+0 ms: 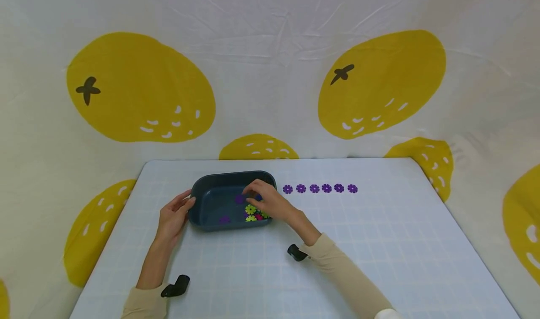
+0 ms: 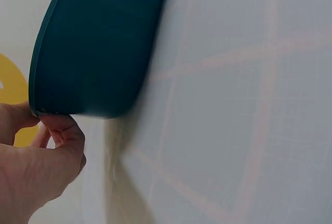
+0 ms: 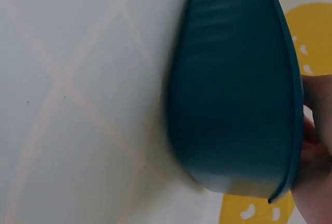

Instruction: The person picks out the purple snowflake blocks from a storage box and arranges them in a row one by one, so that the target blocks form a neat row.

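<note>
A dark teal tray (image 1: 211, 226) stands on the table, holding flower-shaped plastic discs. Its left end is pinched at the rim by my left hand (image 1: 172, 218); the left wrist view shows the thumb and fingers (image 2: 67, 130) at that rim. My right hand (image 1: 270, 201) reaches over the tray's right side, thumb and forefinger apart, nothing visible between them. Close to those fingertips lies a purple flower disc (image 1: 239, 198). Yellow-green flower discs (image 1: 251, 209) and a red one (image 1: 258, 217) cluster under the hand, partly hidden. In the right wrist view the tray wall (image 3: 233, 89) hides the fingertips.
Right of the tray, several purple flower discs (image 1: 326, 188) lie in a spaced row along the back of the table. The table (image 1: 379, 258) has a pale checked cover. Behind it hangs a white cloth (image 1: 270, 85) printed with yellow fruit.
</note>
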Demonstrator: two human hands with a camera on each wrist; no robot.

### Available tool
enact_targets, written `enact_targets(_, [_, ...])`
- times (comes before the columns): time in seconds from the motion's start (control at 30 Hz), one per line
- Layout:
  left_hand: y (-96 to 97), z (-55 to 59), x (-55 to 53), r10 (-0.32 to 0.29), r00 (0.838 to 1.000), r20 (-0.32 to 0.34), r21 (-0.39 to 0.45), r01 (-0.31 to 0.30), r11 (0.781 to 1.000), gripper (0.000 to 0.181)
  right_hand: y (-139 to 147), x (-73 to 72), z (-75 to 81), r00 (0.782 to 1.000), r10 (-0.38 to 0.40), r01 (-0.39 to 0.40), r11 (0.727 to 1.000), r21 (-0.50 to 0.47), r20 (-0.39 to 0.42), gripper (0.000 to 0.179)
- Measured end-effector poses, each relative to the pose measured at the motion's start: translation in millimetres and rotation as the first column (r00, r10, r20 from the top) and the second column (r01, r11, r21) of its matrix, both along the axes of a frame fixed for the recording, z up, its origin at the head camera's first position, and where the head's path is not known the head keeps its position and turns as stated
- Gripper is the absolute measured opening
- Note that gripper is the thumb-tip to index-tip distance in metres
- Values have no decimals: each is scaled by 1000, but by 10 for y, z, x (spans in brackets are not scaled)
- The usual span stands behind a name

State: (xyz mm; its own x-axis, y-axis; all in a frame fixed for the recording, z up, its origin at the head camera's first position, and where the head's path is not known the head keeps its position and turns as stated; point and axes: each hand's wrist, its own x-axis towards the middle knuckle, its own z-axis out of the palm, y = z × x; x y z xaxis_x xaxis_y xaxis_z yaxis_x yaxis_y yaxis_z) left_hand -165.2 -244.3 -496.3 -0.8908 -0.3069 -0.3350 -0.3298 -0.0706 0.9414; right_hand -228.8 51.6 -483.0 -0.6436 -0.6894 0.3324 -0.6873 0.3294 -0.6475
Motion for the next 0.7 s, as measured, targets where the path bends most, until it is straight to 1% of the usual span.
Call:
enact_targets(0.17, [-1,-3,3,-3,1000,0,-2,3,1000,58,-89,31,-2,999,5,-11,993,120,47,20])
enact_targets(0.27, [-6,-1,8,-5,1000,6,2,5,1000,59,-129,45,-4,999,29,-36,981,192,37,20])
enact_targets(0.4, [-14,1,12,1,1000,2,11,-1,1000,59,-161,47,-8,998,58,-65,963,261,34,19])
enact_targets(0.57, [-10,-8,5,10,1000,-14,14,-10,1000,57,-171,53,0,996,37,-63,939,337,83,19])
enact_targets(0.7, [-2,-20,1,4,1000,-16,10,-4,1000,57,-174,68,13,995,-15,-25,921,390,99,20])
